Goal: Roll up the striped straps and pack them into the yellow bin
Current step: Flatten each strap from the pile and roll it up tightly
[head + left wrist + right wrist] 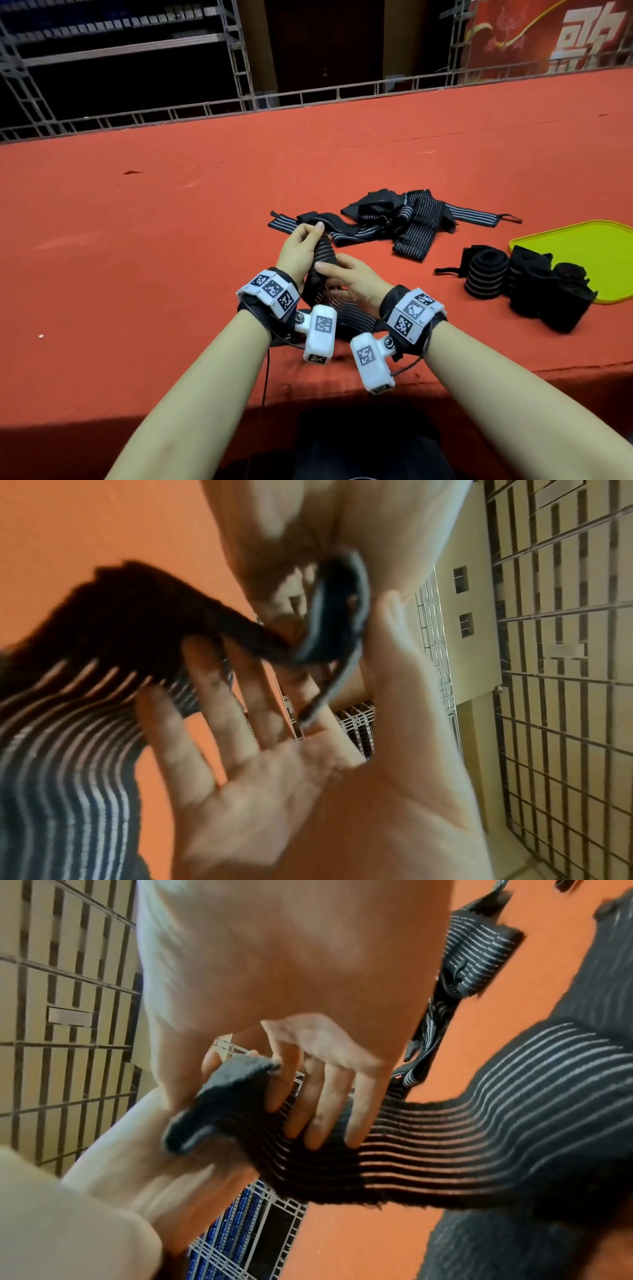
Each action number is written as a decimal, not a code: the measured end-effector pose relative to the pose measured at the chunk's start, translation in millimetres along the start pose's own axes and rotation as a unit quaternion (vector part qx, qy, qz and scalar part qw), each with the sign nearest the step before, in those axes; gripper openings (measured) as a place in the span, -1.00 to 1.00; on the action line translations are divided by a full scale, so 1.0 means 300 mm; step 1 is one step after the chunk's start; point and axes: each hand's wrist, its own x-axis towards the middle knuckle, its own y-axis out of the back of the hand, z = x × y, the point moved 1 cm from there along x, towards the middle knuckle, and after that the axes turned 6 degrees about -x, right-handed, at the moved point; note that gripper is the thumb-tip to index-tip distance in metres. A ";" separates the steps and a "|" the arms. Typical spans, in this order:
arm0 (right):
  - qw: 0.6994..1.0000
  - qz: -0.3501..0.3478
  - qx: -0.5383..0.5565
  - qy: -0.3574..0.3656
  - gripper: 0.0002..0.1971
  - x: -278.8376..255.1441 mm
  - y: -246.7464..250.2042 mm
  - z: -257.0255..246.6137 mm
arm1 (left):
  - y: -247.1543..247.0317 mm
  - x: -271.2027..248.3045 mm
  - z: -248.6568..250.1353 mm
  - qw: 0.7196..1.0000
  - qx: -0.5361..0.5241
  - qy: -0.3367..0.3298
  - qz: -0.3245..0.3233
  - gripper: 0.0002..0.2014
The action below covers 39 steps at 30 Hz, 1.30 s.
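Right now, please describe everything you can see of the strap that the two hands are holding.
The held strap is a black, stretchy-looking woven band with thin pale stripes running along its length. It is not yet rolled. The left hand pinches its upper end, which is plain black with a thin loop, and the right hand holds it lower down. From there it curves down onto the red table near the wrists, apart from the loose straps beyond.

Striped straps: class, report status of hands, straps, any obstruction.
Both hands, left and right, grip one striped strap. Loose pile unrolled. Rolled straps beside yellow bin. No obstruction seen.
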 end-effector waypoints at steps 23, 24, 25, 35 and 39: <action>0.992 0.040 -0.088 0.086 -0.74 -0.026 0.097 0.020 | -0.031 0.006 0.005 0.983 0.144 -0.106 0.032 -0.80; 0.991 0.043 -0.103 0.077 -0.79 -0.028 0.107 0.030 | -0.027 0.010 0.009 0.984 0.127 -0.110 0.050 -0.80; 0.990 0.052 -0.111 0.070 -0.83 -0.027 0.121 0.040 | -0.014 0.019 0.009 0.985 0.112 -0.112 0.074 -0.79; 0.977 -0.109 -0.111 -0.147 -0.88 -0.056 0.239 0.126 | 0.205 0.073 -0.063 0.953 -0.111 0.015 0.281 -0.88; 0.972 -0.021 -0.136 -0.190 -0.87 -0.067 0.321 0.134 | 0.309 0.051 -0.134 0.937 -0.087 0.033 0.336 -0.79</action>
